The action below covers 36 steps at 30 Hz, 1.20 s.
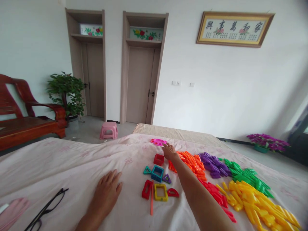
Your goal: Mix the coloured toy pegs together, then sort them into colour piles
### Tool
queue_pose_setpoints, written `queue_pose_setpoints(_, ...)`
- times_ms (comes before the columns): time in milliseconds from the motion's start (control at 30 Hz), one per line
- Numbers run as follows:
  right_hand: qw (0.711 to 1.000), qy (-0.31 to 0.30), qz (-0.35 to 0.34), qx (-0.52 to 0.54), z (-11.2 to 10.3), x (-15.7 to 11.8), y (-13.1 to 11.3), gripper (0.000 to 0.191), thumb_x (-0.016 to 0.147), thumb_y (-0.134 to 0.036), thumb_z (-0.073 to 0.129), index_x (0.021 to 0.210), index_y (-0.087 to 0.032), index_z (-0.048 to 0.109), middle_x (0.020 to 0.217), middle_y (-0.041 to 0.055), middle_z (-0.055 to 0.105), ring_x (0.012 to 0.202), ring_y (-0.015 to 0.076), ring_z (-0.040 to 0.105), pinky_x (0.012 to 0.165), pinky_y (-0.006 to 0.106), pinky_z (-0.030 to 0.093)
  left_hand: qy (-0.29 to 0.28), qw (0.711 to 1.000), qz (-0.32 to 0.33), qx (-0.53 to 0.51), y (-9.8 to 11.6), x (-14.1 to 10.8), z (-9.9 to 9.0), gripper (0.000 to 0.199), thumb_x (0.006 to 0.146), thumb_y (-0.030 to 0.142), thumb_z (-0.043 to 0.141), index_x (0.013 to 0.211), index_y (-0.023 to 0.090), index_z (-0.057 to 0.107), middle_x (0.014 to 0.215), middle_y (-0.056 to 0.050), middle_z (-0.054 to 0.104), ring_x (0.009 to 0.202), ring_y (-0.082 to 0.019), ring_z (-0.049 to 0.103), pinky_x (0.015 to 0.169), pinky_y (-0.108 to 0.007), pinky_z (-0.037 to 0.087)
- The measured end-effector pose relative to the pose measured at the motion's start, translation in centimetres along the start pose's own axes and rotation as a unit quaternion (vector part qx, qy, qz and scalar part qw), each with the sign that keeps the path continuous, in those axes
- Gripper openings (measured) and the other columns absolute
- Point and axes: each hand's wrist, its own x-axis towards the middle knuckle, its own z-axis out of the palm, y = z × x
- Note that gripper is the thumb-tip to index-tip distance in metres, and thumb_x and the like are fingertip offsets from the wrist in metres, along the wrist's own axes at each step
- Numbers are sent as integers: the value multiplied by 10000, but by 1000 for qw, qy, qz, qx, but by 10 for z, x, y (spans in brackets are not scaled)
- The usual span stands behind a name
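Five block piles (234,189) are part-blocked by one forearm (199,192); one pink piece (157,141) is reached by the right hand (169,151) (grip unclear), the left hand (107,189) laid flat.

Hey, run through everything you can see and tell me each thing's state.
Left hand: palm down on the sheet
Right hand: stretched forward at the pink piece, grip unclear
Pink piece: lying flat
Orange stick: lying flat
Orange pile: loose
Purple pile: loose
Green pile: loose
Red pile: loose
Yellow pile: loose
Glasses: lying on the sheet
Left door: looks shut
Right door: looks shut
Pink stool: upright
Framed picture: hung up
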Motion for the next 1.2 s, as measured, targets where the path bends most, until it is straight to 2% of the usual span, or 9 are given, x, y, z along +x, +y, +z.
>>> queue_pose_setpoints(133,1000,-7,-23,-15,8,22,1,441,810,-107,518,1228,-180,635,1510,97,392,1423,307,231,1082,455,280,2,1000,-2,-7,-1,0,0,452,913,373,416,1309,230,579,1406,-70,527,1313,-277,449,1121,-486,361)
queue_pose_setpoints(333,998,32,-47,-8,9,29,-5,442,844,-64,440,1226,-176,632,1370,134,540,1349,297,354,1075,433,299,-7,1000,-4,-11,0,1,-2,462,914,391,413,1323,239,565,1420,-57,515,1322,-269,441,1134,-485,352)
queue_pose_setpoints(433,996,66,-66,5,-2,20,-5,458,799,-22,466,1205,-148,634,1333,145,564,1289,281,418,1057,390,322,0,1000,-4,-13,0,0,-3,455,914,379,415,1318,237,569,1413,-64,520,1320,-270,442,1132,-479,352)
queue_pose_setpoints(567,990,114,-75,32,-33,-1,-3,453,823,-21,437,1211,-157,628,1309,104,588,1225,229,466,1033,339,348,-7,1000,-6,-17,1,0,-8,454,916,365,412,1316,220,569,1411,-80,519,1315,-276,440,1129,-475,346)
queue_pose_setpoints(700,975,186,-68,98,-72,-41,-10,430,874,-48,377,1202,-144,638,1289,95,603,1176,198,495,1030,320,367,-18,1000,-1,-25,1,0,-13,461,923,367,393,1325,209,554,1417,-91,505,1310,-272,437,1125,-462,344)
queue_pose_setpoints(833,949,241,-87,186,-97,-109,-35,393,904,-104,374,1156,-161,669,1229,90,634,1123,202,524,1020,347,392,-26,999,6,-34,-1,-1,-15,458,923,364,392,1318,199,553,1412,-102,506,1307,-258,439,1123,-436,341)
queue_pose_setpoints(1033,934,238,-78,255,-85,-211,-80,403,901,-110,390,1169,-215,672,1159,89,647,1060,220,549,921,371,468,-18,998,17,-51,-5,-1,-15,421,922,358,407,1278,210,576,1366,-99,546,1275,-216,473,1113,-377,345)
queue_pose_setpoints(1133,930,225,-95,274,-71,-246,-89,429,866,-72,411,1135,-256,691,1131,77,655,1042,223,549,890,373,469,-16,998,23,-50,-5,0,-16,414,921,341,405,1265,192,580,1350,-99,558,1267,-209,482,1115,-360,344)
queue_pose_setpoints(1200,927,213,-120,284,-64,-263,-90,392,845,-62,432,1011,-262,725,1046,61,679,983,216,564,862,363,463,-14,998,28,-50,-4,0,-17,408,921,328,402,1256,184,585,1337,-99,567,1263,-204,486,1115,-345,345)
